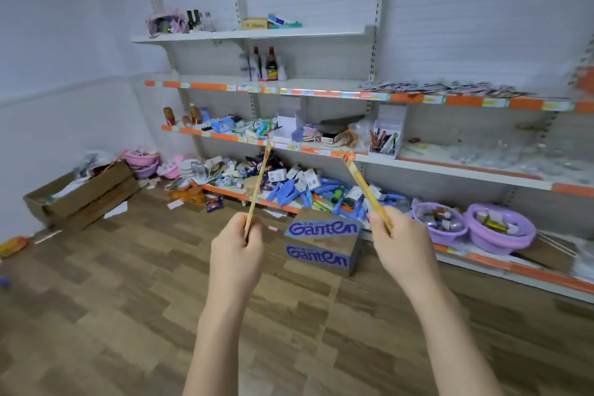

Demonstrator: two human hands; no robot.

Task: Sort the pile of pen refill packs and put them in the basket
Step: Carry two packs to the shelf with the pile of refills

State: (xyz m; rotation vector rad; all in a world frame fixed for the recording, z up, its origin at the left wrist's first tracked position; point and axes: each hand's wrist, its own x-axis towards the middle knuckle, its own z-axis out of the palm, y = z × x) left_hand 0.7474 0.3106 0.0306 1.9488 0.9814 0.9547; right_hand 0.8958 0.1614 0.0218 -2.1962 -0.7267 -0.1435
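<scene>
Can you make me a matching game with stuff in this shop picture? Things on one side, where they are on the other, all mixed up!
Things:
1. Ganten box
2. purple baskets
3. dark sauce bottle
4. thin yellow pack

Places:
A. second shelf from the top
B. in the left hand
C. on the wooden floor
D. right end of the bottom shelf

Pairs: 1-C, 2-D, 3-A, 4-B

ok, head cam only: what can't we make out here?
- Print on the thin packs in the left hand and right hand: too small, seen edge-on.
- Pile on the right upper shelf: motion blur.
- Contents of the purple baskets: too small, partly hidden by rims.
- Lower right shelf: cut by the frame edge.
</scene>
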